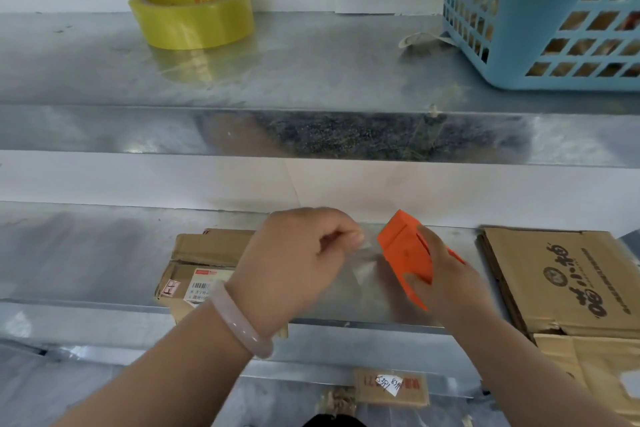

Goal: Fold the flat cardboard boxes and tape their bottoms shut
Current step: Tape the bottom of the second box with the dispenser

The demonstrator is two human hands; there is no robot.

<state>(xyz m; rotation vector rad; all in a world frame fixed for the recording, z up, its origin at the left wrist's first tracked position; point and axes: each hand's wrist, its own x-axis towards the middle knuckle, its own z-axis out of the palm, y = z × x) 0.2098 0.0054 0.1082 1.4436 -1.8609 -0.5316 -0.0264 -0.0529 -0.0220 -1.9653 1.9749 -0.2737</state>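
Both hands up front over lower shelf [86,253], close together. L hand [294,263]: fingers curled, thumb + fingertips pinching free end of clear tape strip [367,263]; pale bracelet [239,322] on wrist. R hand [446,274]: wrapped round orange tape dispenser [405,253], thumb on its near face, fingers behind; dispenser tilted, top corner pointing up and away. Tape strip runs short betw. L fingertips and dispenser, hard to see against the metal. Cardboard box [204,253] lies on lower shelf just left of and under L hand, brown, w/ white printed label and barcode on top; R part hidden by hand and wrist, so can't tell flap state. Flat cardboard stack [554,274] at R end of same shelf, dark printed logo on top sheet, near R hand but apart from it. Upper shelf [311,62]: yellow tape roll [192,15] lying flat at L, blue basket [540,21] at R, well apart. Small cardboard piece [391,388] w/ handwritten paper slip lower down, below shelf edge.
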